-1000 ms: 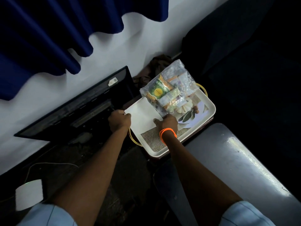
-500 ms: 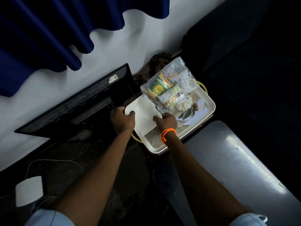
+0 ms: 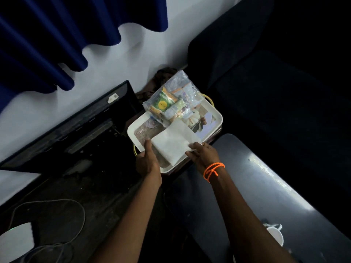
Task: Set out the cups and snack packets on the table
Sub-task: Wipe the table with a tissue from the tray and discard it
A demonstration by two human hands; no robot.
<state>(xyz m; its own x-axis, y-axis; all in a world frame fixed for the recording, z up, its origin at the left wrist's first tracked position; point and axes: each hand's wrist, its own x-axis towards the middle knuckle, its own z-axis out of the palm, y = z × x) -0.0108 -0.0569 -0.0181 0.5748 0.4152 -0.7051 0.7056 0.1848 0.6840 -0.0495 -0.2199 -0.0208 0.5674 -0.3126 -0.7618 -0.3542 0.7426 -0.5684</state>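
Observation:
A white tray (image 3: 133,137) with a printed picture sits on a dark stand by the wall. At its far end lies a clear plastic bag of snack packets (image 3: 171,99), one of them green and yellow. My right hand (image 3: 204,155), with an orange band on the wrist, pinches the near corner of a white paper sheet (image 3: 173,144) that lies over the tray's near half. My left hand (image 3: 147,162) grips the tray's near-left rim, thumb on top. A white cup (image 3: 275,235) stands on the grey table (image 3: 266,186) at lower right.
A black flat screen (image 3: 76,130) leans against the white wall to the left of the tray. Blue curtains (image 3: 47,44) hang above it. A dark sofa (image 3: 275,82) fills the right side. A white device (image 3: 15,242) and a cable (image 3: 57,202) lie at lower left.
The white sheet has slid from the tray's left side to its near-right part. My left hand let go of the sheet and took the tray's rim. My right hand drew back toward me.

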